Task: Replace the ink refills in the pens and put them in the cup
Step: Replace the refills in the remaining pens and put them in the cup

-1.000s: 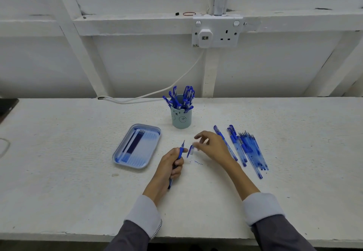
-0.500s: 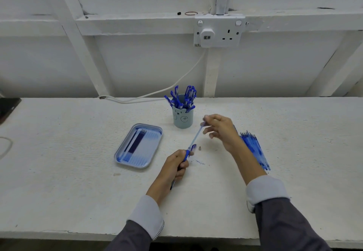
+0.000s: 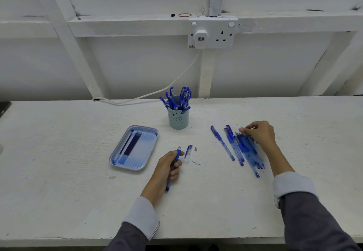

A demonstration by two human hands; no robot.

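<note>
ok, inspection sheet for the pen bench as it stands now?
Surface: white table, blue ink smear.
Job's things: cup full of pens; tray holding refills; loose pens piled right; cap and tip lying apart.
Clutter: rubber band on the ledge.
Hands: left hand grips an open pen barrel; right hand pinches a thin refill.
Cables: white cable from plug.
Surroundings: white panelled wall, double socket.

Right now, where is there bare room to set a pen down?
Bare: table left of the tray, and right of the right hand. Crowded: around the cap and tip by the left hand, and the pen pile.
</note>
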